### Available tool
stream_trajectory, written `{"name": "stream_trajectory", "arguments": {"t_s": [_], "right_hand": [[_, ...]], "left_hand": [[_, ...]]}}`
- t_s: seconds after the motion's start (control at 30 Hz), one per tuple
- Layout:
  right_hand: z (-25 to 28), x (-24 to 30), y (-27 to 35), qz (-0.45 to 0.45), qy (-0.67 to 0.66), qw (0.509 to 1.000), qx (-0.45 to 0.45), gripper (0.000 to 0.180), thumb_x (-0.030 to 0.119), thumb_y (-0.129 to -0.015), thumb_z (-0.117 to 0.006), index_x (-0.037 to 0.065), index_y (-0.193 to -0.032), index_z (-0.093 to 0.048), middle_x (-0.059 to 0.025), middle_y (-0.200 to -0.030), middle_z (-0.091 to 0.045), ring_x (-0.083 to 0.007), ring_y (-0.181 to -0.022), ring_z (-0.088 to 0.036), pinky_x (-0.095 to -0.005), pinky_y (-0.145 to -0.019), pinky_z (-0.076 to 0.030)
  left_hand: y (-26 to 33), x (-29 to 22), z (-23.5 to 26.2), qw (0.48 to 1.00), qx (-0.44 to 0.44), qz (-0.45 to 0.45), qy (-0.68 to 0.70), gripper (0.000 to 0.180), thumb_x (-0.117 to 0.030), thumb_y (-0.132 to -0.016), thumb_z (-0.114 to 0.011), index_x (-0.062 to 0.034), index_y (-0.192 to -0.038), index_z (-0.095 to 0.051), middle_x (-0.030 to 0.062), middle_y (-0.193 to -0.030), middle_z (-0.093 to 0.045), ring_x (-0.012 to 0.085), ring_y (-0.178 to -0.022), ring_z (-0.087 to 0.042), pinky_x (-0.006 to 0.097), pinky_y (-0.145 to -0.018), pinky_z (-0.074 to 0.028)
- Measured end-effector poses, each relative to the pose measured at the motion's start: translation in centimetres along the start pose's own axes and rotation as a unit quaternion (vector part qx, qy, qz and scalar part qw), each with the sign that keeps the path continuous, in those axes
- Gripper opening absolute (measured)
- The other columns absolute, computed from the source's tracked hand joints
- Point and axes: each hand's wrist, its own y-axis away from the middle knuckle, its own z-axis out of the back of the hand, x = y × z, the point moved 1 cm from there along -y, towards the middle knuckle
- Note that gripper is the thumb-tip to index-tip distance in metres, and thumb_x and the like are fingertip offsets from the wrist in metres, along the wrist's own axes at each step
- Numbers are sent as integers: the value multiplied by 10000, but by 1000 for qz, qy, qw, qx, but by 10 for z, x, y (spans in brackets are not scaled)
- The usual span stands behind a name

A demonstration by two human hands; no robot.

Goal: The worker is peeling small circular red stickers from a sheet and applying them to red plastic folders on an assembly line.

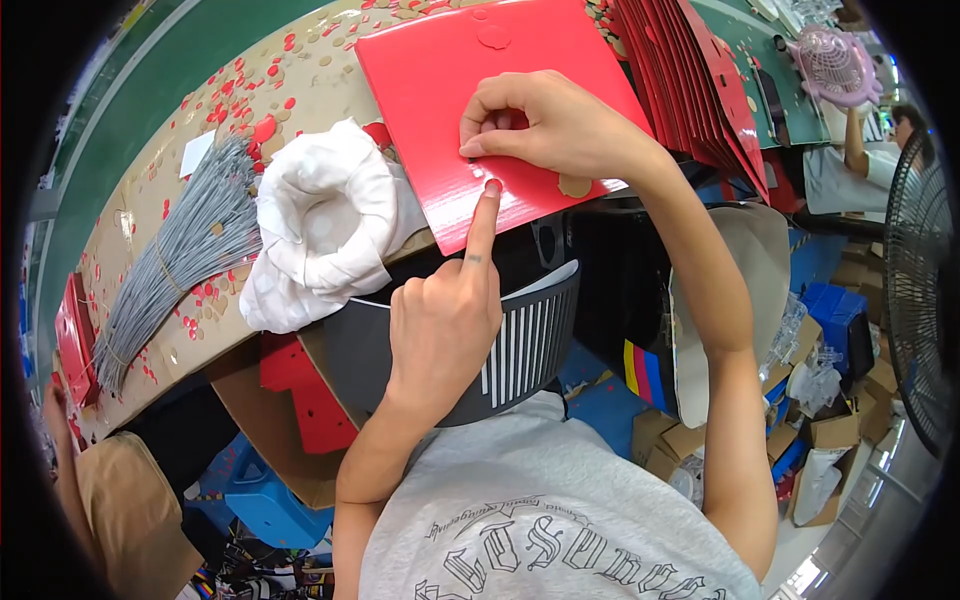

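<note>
A flat, glossy red cardboard piece (430,90) lies at the table's near edge, with a round outline near its far side. My left hand (445,310) points with its index fingertip touching the cardboard's near part, its other fingers curled and nothing held. Just above that fingertip, my right hand (550,125) is closed in a pinch over the cardboard. A small dark spot shows at its fingertips, too small to make out. By the right wrist, a brown scrap (574,186) lies on the cardboard's near edge.
Left of the cardboard sit a rolled white cloth (335,215) and a tied bundle of grey wire-like strips (185,250). Red and brown scraps litter the table (330,85). Several red cardboard pieces (690,85) stand at the right. A black fan (915,290) is at far right.
</note>
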Motion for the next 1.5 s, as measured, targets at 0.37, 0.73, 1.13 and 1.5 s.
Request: {"name": "stream_trajectory", "arguments": {"t_s": [0.37,0.73,1.13,1.5], "right_hand": [[-9,-5,5,19,10,998,-55,182,125,-838,-770,10,-971,-723,-64,-812,-697,-144,-734,-654,-273,-685,-521],[-5,-36,5,55,343,900,-264,376,326,-937,-658,71,-1210,-705,-82,-1276,-634,-252,-1197,-563,-402,-903,-471],[-5,-24,-7,24,370,893,-257,274,216,-925,-664,34,-1121,-724,-78,-1131,-627,-244,-1039,-628,-362,-878,-544],[-7,-39,-16,58,376,883,-276,423,296,-962,-633,45,-1302,-623,-116,-1336,-619,-293,-1245,-579,-413,-1012,-482]], "left_hand": [[-1,-3,-1,1000,-7,0,-2,685,-47,-833,-637,-61,-1496,-466,54,-450,-448,224,-341,-495,378,-393,-439],[1,0,-6,1000,-26,-4,11,675,-27,-824,-635,-47,-1482,-486,59,-436,-426,212,-327,-456,372,-387,-433],[-2,2,-3,999,-28,-5,29,644,-50,-869,-635,-72,-1489,-463,68,-443,-456,238,-357,-512,388,-411,-456],[-1,-1,-2,998,-15,19,59,587,-13,-897,-615,-68,-1467,-485,137,-506,-495,309,-427,-545,431,-465,-444]]}}
